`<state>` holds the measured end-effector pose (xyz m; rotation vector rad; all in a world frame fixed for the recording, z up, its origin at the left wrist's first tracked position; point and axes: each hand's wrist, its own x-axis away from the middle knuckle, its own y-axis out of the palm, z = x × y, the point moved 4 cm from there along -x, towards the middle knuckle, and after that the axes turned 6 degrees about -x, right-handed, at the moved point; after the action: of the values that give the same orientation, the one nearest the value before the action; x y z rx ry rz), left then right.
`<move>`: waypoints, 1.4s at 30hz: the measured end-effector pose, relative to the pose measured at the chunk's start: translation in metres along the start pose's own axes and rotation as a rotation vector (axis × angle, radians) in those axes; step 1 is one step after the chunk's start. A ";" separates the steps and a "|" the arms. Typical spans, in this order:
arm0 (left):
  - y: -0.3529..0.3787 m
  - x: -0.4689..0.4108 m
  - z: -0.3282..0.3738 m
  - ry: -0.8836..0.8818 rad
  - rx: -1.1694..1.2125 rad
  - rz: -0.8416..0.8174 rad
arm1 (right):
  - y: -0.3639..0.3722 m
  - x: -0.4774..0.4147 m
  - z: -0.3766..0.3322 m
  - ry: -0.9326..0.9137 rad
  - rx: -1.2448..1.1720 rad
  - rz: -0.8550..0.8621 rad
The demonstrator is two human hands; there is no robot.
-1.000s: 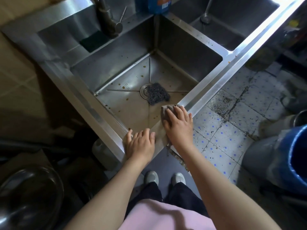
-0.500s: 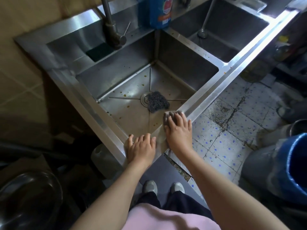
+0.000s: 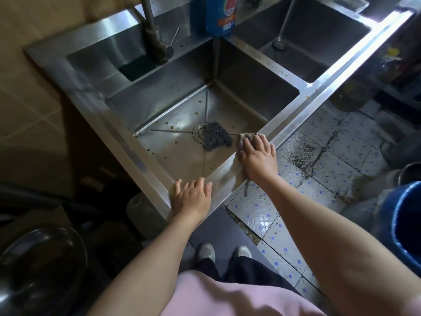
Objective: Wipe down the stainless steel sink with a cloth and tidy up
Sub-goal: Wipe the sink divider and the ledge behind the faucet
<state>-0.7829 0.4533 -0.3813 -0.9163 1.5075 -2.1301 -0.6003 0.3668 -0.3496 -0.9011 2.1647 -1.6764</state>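
The stainless steel sink point(image 3: 303, 103) has two basins; the nearer one is spotted with brown drops. My right hand point(image 3: 258, 157) lies flat on a grey cloth point(image 3: 242, 139), pressing it onto the sink's front rim; a corner of the cloth hangs below the rim. My left hand point(image 3: 192, 197) rests flat on the rim's near corner, fingers apart, holding nothing. A dark steel-wool scourer point(image 3: 215, 139) lies beside the drain point(image 3: 199, 132) in the basin bottom.
A faucet point(image 3: 155, 39) stands at the back ledge with a dark sponge point(image 3: 136, 67) beside it and a blue detergent bottle point(image 3: 218, 14) to its right. A blue bucket point(image 3: 405, 220) stands on the tiled floor at right. A dark metal bowl point(image 3: 41, 263) sits lower left.
My right hand has slid the cloth farther along the front rim, away from my left hand. The left hand has stayed on the corner of the rim.
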 end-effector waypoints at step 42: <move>-0.002 -0.100 0.151 -0.308 0.088 0.073 | -0.041 -0.086 0.096 -0.378 -0.012 -0.002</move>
<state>-0.6064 0.4133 -0.3761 -1.0819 1.2646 -1.8855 -0.4679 0.3387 -0.3542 -1.1200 1.9201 -1.3621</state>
